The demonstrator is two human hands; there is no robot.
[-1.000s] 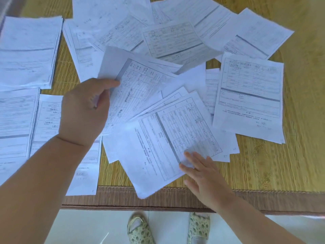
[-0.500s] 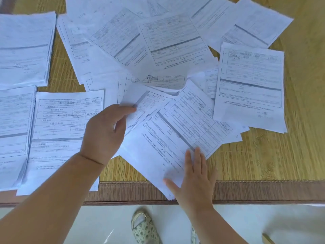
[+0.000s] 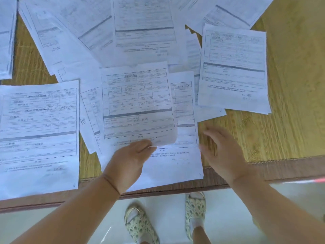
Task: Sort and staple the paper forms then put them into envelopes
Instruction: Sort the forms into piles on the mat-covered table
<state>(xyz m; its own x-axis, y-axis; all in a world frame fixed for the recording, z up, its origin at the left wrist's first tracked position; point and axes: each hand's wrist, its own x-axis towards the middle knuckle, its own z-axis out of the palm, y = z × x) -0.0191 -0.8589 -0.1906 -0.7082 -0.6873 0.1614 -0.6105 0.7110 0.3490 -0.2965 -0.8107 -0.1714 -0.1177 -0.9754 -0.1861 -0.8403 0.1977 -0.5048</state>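
Note:
Several printed paper forms lie scattered over a woven mat. My left hand [image 3: 129, 164] pinches the bottom edge of one form [image 3: 137, 103], which is lifted and squared up in the middle. Under it lies another form [image 3: 182, 155] whose lower part shows beside my thumb. My right hand [image 3: 223, 152] hovers just right of that sheet with fingers loosely spread, holding nothing; it is blurred. A separate form [image 3: 38, 127] lies flat at the left. No stapler or envelope is in view.
The woven mat [image 3: 281, 120] has a brown border [image 3: 281, 169] along its near edge. More forms [image 3: 233, 67] spread across the back and right, and a stack [image 3: 6, 41] sits at the far left. Below the edge is pale floor with my slippered feet [image 3: 140, 224].
My left hand has pulled a form toward the near edge and turned it upright. My right hand lifted off the sheet it pressed and moved right.

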